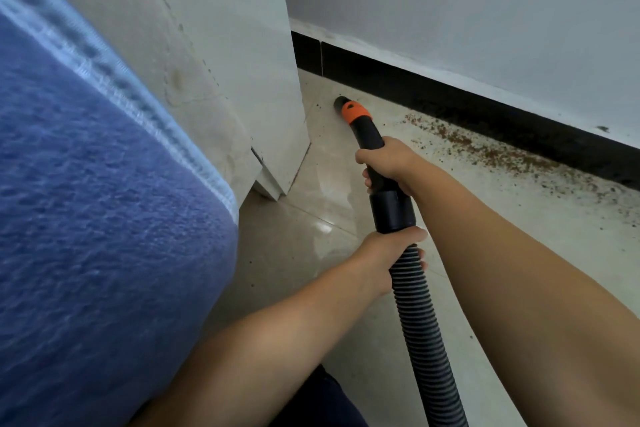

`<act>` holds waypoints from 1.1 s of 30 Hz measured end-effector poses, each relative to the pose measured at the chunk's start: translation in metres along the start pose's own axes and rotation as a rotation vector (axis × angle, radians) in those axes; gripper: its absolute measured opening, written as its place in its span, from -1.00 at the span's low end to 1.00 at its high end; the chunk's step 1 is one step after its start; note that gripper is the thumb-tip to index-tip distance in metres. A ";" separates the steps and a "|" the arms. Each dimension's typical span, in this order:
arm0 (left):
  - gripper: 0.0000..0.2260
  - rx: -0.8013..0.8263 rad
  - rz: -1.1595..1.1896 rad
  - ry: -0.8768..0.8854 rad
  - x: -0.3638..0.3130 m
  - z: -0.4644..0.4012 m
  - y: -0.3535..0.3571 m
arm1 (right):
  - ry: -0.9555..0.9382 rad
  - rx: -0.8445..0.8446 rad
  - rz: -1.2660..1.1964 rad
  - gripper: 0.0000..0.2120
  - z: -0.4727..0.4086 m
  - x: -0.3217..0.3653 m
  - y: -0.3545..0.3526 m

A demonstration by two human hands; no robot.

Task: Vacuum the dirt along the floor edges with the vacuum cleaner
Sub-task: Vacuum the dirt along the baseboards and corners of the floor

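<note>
The nozzle [360, 121] is gripped by the right hand [388, 163], the hose [415, 288] by the left hand [384, 260]; dirt [491, 152] is strewn along the black skirting [450, 97], a white cabinet [242, 62] crowding the corner.

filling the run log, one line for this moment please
right hand grips black vacuum nozzle | left hand holds ribbed black hose | brown dirt remains
</note>
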State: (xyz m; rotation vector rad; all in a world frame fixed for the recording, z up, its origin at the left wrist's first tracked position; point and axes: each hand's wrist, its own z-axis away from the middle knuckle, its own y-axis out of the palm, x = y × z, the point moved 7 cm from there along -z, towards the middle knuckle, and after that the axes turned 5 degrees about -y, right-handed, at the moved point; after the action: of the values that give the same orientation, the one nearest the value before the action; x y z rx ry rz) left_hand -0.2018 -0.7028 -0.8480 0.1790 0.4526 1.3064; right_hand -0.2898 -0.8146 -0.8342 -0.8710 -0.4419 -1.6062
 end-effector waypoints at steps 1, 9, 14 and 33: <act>-0.85 -0.011 -0.002 0.002 -0.004 -0.001 -0.003 | -0.006 -0.005 -0.008 -0.74 -0.003 0.002 0.002; -0.85 -0.013 -0.003 0.025 -0.020 -0.004 -0.010 | -0.010 -0.050 0.003 -0.68 -0.018 0.012 0.002; -0.84 -0.044 0.075 0.040 -0.003 -0.001 -0.006 | -0.016 0.116 0.082 -0.71 -0.005 0.011 0.020; -0.93 0.139 -0.311 -0.089 0.072 0.024 0.028 | 0.141 -0.404 -0.230 -0.68 0.082 -0.081 -0.075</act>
State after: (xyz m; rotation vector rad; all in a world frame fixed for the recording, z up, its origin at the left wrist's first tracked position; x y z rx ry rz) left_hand -0.2032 -0.6230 -0.8314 0.2703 0.4748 0.9588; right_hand -0.3356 -0.6846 -0.8275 -1.0259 -0.1190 -1.9963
